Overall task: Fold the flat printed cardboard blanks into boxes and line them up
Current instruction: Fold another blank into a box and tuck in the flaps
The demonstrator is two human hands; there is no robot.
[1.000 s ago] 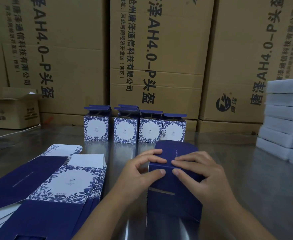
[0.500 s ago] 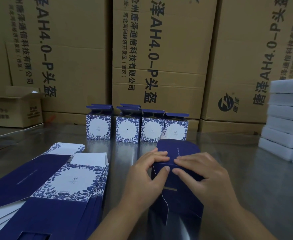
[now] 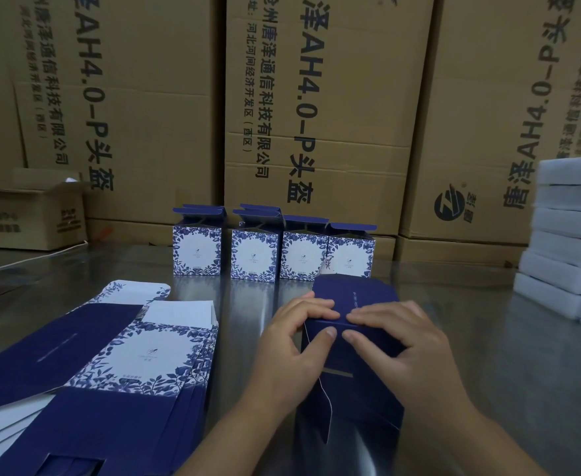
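so both hands are on it right now: our left hand [image 3: 289, 341] and right hand [image 3: 409, 352] are curled in and pinching the same fold line on the dark blue box [image 3: 361, 297], fingertips meeting on top of the crease and both thumbs pressed against the near face just below it, nothing else in either hand. the box sits on the steel table [image 3: 488, 338] right in front of us, just short of the row of finished boxes [image 3: 258, 252]. we'd call this the flap-creasing step on box number five: the end flap is bent over at the crease but not tucked in, and a loose side flap hangs off the near left corner. as far as we can tell the box stands on end, long axis roughly up and down, with the flap pointing off toward the row; the floral face isn't showing, so it must be on a side we can't see. next move probably wants that loose side flap pushed in first, then the big flap tucked, then the box turned so the floral panel faces us like the other four and set beside the rightmost one. off to our left is the stack of flat blanks [image 3: 138, 359], fanned out, plenty left to fold. behind everything are big brown cartons [image 3: 316, 115], and a pile of white slabs [image 3: 570, 235] sits at the right edge of the table.
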